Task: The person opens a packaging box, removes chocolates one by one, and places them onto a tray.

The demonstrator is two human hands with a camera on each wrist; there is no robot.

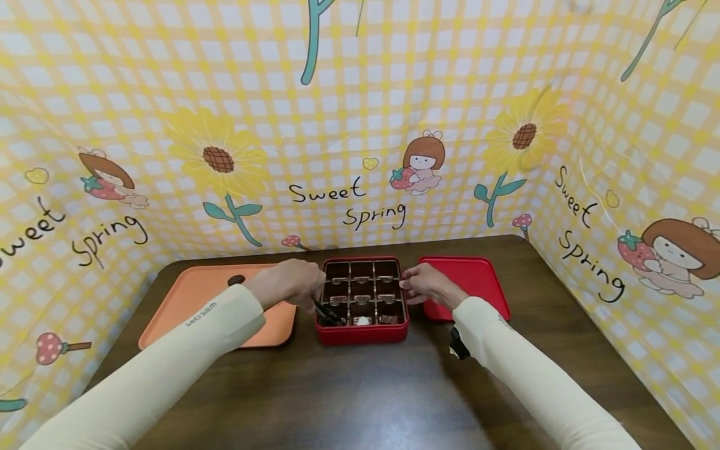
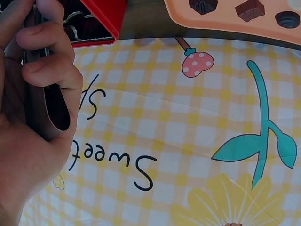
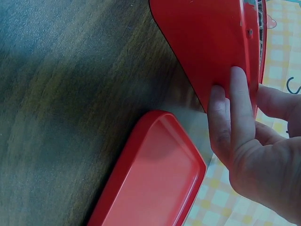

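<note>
1. The red box sits on the brown table, close to the person. It has nine little cups inside.
2. The left hand curls its fingers and thumb tight around black tongs. The tips of the tongs reach down into the near-left corner of the box.
3. The right hand rests on the right side of the box. Its fingers lie flat on the red wall, with the thumb on the far side. It seems to keep the box from sliding.
4. I think the filling is only partly done. The near row shows some candy, one piece with white on it. The back cups look dark, and I cannot tell if they are full.
5. There is more left to move. The orange tray to the left of the box holds a dark round chocolate. The left wrist view shows more chocolates on it.
6. The red lid lies flat just to the right of the box, so closing is not done yet.
7. A yellow checked wall with sunflowers stands close behind. Nothing blocks the way between tray and box.
</note>
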